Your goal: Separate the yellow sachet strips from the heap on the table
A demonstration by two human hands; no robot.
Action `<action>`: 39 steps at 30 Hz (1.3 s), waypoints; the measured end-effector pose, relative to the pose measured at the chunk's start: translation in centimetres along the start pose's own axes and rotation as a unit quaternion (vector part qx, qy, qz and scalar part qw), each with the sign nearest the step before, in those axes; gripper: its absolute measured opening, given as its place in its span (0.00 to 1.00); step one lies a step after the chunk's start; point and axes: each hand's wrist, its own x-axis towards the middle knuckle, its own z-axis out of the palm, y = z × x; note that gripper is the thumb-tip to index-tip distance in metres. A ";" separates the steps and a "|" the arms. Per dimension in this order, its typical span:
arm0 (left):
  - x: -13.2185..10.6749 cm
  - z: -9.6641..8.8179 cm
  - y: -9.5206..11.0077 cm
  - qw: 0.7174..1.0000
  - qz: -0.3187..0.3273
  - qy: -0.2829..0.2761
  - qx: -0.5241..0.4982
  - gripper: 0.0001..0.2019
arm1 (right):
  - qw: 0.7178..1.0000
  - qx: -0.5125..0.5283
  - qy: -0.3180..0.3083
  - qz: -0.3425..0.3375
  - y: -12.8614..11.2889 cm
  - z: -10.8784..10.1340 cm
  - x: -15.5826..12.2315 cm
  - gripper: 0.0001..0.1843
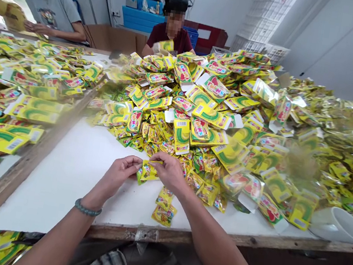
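Between my two hands, over the white tabletop, are small yellow-and-green candy packets [150,171]. My left hand [121,170], with a beaded bracelet at the wrist, pinches their left edge, where a green packet peeks out below. From the right, my right hand [169,171] pinches the yellow packet's upper edge with thumb and fingers. Just below my right hand lie two loose packets [163,214]. Directly beyond my hands, more small packets [153,133] spill from under a heap of yellow candy boxes [202,127], several with open white flaps.
A wooden divider [37,151] separates off more boxes [12,139] on the left. At the right edge a white tub [340,225] lies tilted beside a large pile of packets [352,154]. One person [172,30] sits opposite; another [55,10] works at the far left.
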 end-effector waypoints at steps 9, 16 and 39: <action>0.2 1.0 -0.2 0.998 0.012 0.010 -0.061 0.23 | 1.000 0.024 0.011 0.001 0.3 -0.4 0.1 0.06; 1.6 1.0 3.1 0.998 0.028 0.003 -0.054 0.23 | 0.969 0.200 -0.045 0.140 -0.1 -0.9 0.0 0.23; 11.2 6.6 7.2 0.588 0.508 -0.085 0.624 0.21 | 0.920 0.222 0.313 0.080 -0.4 -6.1 1.3 0.19</action>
